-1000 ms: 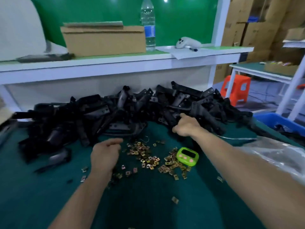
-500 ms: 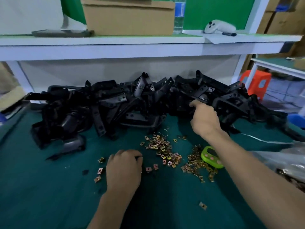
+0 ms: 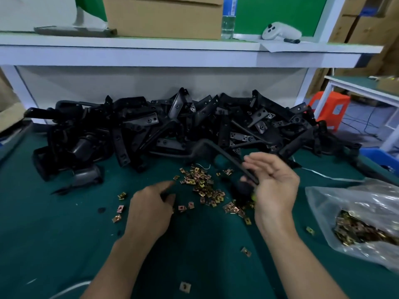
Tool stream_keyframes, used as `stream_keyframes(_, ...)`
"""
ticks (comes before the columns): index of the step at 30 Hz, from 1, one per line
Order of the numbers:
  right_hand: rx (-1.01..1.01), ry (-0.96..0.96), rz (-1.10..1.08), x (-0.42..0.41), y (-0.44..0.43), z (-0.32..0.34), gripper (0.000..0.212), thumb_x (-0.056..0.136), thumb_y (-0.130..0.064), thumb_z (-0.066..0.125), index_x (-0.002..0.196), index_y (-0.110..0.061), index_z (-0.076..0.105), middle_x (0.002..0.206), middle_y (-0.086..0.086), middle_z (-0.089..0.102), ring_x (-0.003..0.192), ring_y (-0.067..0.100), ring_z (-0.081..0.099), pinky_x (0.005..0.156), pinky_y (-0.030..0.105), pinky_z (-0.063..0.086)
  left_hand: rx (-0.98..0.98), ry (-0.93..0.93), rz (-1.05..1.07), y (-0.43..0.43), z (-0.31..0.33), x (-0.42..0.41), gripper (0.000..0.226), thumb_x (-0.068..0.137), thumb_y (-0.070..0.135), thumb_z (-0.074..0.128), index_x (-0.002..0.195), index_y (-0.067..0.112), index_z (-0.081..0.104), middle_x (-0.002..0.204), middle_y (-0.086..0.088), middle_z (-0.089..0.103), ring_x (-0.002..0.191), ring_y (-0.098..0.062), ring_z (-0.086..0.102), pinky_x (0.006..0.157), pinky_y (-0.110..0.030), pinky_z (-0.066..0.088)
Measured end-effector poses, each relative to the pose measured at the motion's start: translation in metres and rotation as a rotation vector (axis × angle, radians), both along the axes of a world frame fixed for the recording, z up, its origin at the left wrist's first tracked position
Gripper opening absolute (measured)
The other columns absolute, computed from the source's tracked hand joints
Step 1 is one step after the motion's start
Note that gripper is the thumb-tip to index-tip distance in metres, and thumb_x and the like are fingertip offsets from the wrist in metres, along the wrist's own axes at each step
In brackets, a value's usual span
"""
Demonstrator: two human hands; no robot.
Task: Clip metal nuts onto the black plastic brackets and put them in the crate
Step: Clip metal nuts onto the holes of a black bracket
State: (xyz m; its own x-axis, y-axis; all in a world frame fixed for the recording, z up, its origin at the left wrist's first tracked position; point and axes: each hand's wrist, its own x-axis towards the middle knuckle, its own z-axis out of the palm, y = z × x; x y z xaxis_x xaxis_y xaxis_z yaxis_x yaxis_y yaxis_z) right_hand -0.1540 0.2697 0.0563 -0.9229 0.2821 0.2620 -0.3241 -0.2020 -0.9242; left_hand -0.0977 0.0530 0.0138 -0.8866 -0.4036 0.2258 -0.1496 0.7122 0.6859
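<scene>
From the head camera, both hands work low over the green tabletop [image 3: 64, 234], apart from each other, with the loose nuts [image 3: 203, 184] scattered between them.

The right hand [image 3: 274, 190] is clamped on one end of a long bracket [image 3: 228, 157]. Thumb and fingers wrap the bar, and its far end points away toward the heap [image 3: 172, 126] of black parts piled beyond both hands. It looks lifted clear and angled toward the left hand, I'd guess so a nut can be pushed onto it.

The left hand [image 3: 151, 203] rests knuckles-up just beside the nuts, index finger stretched toward the nearest ones and the other fingers tucked under. I cannot tell whether it already pinches a nut. A few stray nuts lie around it and nearer the person.

Right of the right hand sits a clear bag [image 3: 356, 212] holding more nuts, a reserve within easy reach. Further right, past the heap, a blue corner [image 3: 380, 156] shows, probably the crate, well apart from the held bracket. No nut is visible on that bracket, so clipping seems the step in hand.
</scene>
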Motion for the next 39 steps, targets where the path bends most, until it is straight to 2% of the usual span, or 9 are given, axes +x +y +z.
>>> stream_keyframes(4, -0.581, -0.53, 0.329, 0.0, -0.007, -0.01, 0.054, 0.1, 0.011, 0.033, 0.075, -0.003, 0.08, 0.091, 0.023, 0.076, 0.076, 0.031, 0.073, 0.054, 0.028, 0.056, 0.289, 0.168, -0.14, 0.009, 0.004, 0.001, 0.083, 0.09, 0.034, 0.075, 0.152, 0.056, 0.023, 0.133, 0.041, 0.047, 0.11, 0.021, 0.051, 0.083, -0.001, 0.041)
stream_keyframes(8, -0.602, -0.719, 0.487, -0.004, -0.01, -0.021, 0.036, 0.104, 0.004, 0.038, 0.1, 0.005, 0.073, 0.092, 0.026, 0.074, 0.063, 0.029, 0.068, 0.048, 0.026, 0.056, 0.476, 0.253, -0.186, 0.014, 0.007, 0.002, 0.05, 0.1, 0.027, 0.063, 0.144, 0.045, 0.049, 0.12, 0.027, 0.068, 0.108, 0.008, 0.063, 0.096, -0.029, 0.053)
stream_keyframes(12, -0.238, -0.665, 0.664, -0.004, -0.005, -0.025, 0.033, 0.098, -0.03, 0.063, 0.103, 0.001, 0.077, 0.1, 0.019, 0.075, 0.077, 0.026, 0.073, 0.067, 0.043, 0.06, 0.639, 0.269, -0.122, 0.015, 0.008, 0.003, 0.04, 0.099, 0.013, 0.061, 0.131, 0.037, 0.065, 0.088, 0.005, 0.077, 0.083, -0.01, 0.072, 0.088, -0.033, 0.058)
stream_keyframes(15, 0.187, -0.476, 0.657, 0.004, -0.008, -0.022, 0.031, 0.086, -0.024, 0.078, 0.117, -0.02, 0.074, 0.098, 0.002, 0.077, 0.081, 0.016, 0.072, 0.069, 0.039, 0.061, 0.767, 0.272, -0.169, 0.013, 0.013, 0.005, 0.044, 0.093, 0.007, 0.069, 0.111, 0.047, 0.074, 0.086, -0.002, 0.078, 0.074, -0.013, 0.071, 0.073, -0.022, 0.057)
stream_keyframes(20, 1.304, -0.062, 0.036, 0.026, -0.027, -0.026, 0.05, 0.077, -0.043, 0.074, 0.12, -0.044, 0.048, 0.078, -0.01, 0.069, 0.071, 0.016, 0.067, 0.054, 0.034, 0.046, 0.822, 0.261, -0.327, 0.014, 0.02, 0.009, 0.033, 0.08, 0.012, 0.084, 0.103, 0.035, 0.08, 0.075, -0.011, 0.076, 0.067, -0.021, 0.071, 0.065, -0.023, 0.056)
stream_keyframes(23, 1.435, -0.098, -0.096, 0.025, -0.028, -0.025, 0.036, 0.083, -0.039, 0.069, 0.115, -0.03, 0.054, 0.072, -0.01, 0.065, 0.07, 0.022, 0.066, 0.054, 0.033, 0.035, 0.834, 0.285, -0.297, 0.01, 0.022, 0.008, 0.022, 0.08, 0.04, 0.077, 0.098, 0.027, 0.082, 0.085, -0.009, 0.078, 0.077, -0.019, 0.074, 0.069, -0.025, 0.058)
stream_keyframes(28, 1.365, -0.124, -0.091, 0.015, -0.026, -0.03, 0.033, 0.091, -0.038, 0.064, 0.12, -0.025, 0.056, 0.082, -0.004, 0.07, 0.079, 0.029, 0.068, 0.059, 0.035, 0.037, 0.158, -0.035, -0.145, -0.006, 0.008, 0.003, 0.025, 0.09, 0.026, 0.074, 0.108, 0.043, 0.075, 0.095, 0.036, 0.066, 0.094, 0.015, 0.061, 0.084, -0.002, 0.043)
stream_keyframes(33, 1.38, -0.109, 0.017, 0.012, -0.028, -0.04, 0.027, 0.092, -0.036, 0.064, 0.115, -0.024, 0.055, 0.079, -0.004, 0.068, 0.077, 0.028, 0.067, 0.061, 0.035, 0.049, 0.032, -0.123, -0.195, 0.0, 0.002, -0.003, 0.012, 0.089, 0.028, 0.075, 0.08, 0.036, 0.077, 0.095, 0.029, 0.065, 0.097, 0.001, 0.057, 0.081, -0.005, 0.039)
stream_keyframes(39, 1.303, -0.162, -0.01, 0.008, -0.024, -0.041, 0.013, 0.092, -0.032, 0.063, 0.103, -0.029, 0.056, 0.072, -0.005, 0.064, 0.064, 0.024, 0.055, 0.058, 0.035, 0.047, -0.222, 0.088, -0.059, 0.01, -0.004, 0.003, 0.013, 0.094, 0.016, 0.067, 0.098, 0.023, 0.077, 0.103, 0.012, 0.072, 0.107, -0.012, 0.055, 0.092, -0.025, 0.037)
